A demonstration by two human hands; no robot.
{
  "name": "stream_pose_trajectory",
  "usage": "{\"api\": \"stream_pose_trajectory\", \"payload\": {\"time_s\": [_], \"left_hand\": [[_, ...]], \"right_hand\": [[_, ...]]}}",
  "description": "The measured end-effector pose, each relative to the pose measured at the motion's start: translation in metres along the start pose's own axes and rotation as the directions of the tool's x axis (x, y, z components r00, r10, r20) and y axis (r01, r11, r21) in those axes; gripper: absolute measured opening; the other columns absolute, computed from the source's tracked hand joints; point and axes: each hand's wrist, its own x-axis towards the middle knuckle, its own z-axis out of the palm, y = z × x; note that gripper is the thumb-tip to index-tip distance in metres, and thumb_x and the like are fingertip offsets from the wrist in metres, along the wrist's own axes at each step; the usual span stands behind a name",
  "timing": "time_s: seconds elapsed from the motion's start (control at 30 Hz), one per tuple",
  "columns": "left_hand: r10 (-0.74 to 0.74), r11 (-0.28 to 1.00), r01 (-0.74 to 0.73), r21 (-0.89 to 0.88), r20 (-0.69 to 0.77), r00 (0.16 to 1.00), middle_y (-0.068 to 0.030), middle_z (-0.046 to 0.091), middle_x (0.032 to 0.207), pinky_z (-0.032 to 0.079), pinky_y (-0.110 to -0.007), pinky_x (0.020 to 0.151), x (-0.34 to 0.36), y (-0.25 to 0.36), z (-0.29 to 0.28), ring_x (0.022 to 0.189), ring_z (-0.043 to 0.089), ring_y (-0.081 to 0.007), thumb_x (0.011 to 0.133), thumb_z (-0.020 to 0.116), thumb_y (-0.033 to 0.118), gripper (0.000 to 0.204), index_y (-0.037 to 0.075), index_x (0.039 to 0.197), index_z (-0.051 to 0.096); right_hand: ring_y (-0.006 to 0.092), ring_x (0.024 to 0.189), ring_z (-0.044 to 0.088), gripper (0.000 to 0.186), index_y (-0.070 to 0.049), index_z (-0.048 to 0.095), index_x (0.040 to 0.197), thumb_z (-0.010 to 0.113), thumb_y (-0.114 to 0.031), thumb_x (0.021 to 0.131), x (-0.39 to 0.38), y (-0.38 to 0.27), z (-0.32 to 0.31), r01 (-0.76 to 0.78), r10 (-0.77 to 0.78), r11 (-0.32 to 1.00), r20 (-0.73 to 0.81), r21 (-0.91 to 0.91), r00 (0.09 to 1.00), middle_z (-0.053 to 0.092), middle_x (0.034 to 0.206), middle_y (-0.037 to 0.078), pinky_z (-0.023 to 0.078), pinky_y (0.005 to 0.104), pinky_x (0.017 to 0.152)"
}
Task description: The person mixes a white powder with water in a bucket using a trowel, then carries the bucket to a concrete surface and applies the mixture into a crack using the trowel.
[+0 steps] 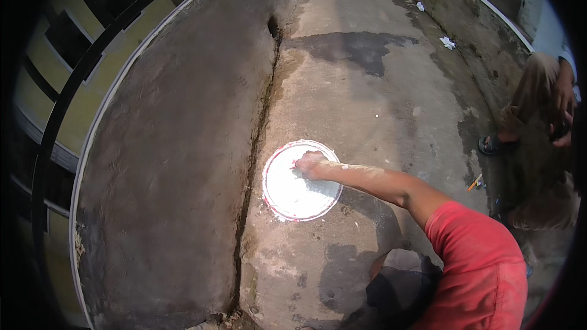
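My right hand (pixel 310 165) reaches in from the lower right, its arm in a red sleeve. It is closed, over a round white container or lid (pixel 287 198) with a reddish rim, on the ground beside the wall. Glare washes out the white inside, so its depth and contents cannot be told. The fingers are partly lost in that glare, and whatever they hold is hidden. Pale smears mark the forearm. White spatter surrounds the rim. My left hand is out of the picture.
A dark plastered low wall (pixel 177 146) runs along the left, with a railing (pixel 67 95) beyond. At right another person in tan trousers (pixel 531 88) sits, hands near the knees. White scraps (pixel 447 43) and an orange stick (pixel 474 183) lie on the concrete path (pixel 367 116).
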Motion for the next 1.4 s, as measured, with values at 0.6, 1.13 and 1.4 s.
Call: {"api": "stream_pose_trajectory", "payload": {"time_s": [0.6, 1.13, 1.4], "left_hand": [[-0.045, 0.988, 0.025, 0.155, 0.127, 0.991, -0.0091, 0.069, 0.131, 0.053, -0.042, 0.090, -0.056, -0.115, 0.015, 0.111, 0.067, -0.0300, 0.107, 0.054, 0.036, 0.035, 0.010, 0.130, 0.058], [-0.137, 0.984, 0.139, -0.108, 0.030, 0.990, -0.0237, 0.069, 0.133, 0.052, -0.049, 0.104, 0.003, -0.241, -0.041, 0.122, 0.067, -0.0409, 0.103, 0.062, 0.038, 0.050, -0.002, 0.132, 0.069], [-0.307, 0.946, 0.312, -0.086, 0.067, 0.949, -0.0260, 0.065, 0.138, 0.049, -0.047, 0.108, 0.024, -0.197, -0.076, 0.128, 0.063, -0.0409, 0.099, 0.065, 0.029, 0.047, -0.004, 0.132, 0.068]], "right_hand": [[0.0353, 0.084, 0.079, 0.034, 0.009, 0.076, 0.102, 0.066, -0.023, 0.093, -0.017, 0.046, 0.020, -0.368, 0.395, 0.911, -0.142, 0.184, 0.908, 0.076, 0.090, 0.027, 0.064, 0.0444, 0.074], [0.0172, 0.079, 0.070, 0.019, -0.005, 0.065, 0.115, 0.069, -0.012, 0.098, -0.021, 0.078, 0.058, -0.166, 0.257, -0.471, 0.315, 0.866, 0.914, 0.071, 0.096, 0.007, 0.058, 0.0289, 0.054], [0.0329, 0.097, 0.072, 0.024, -0.007, 0.076, 0.112, 0.065, -0.015, 0.092, -0.058, 0.025, 0.025, 0.165, -0.161, 0.986, -0.291, -0.012, 0.943, 0.076, 0.104, 0.013, 0.057, 0.0460, 0.093]]}}
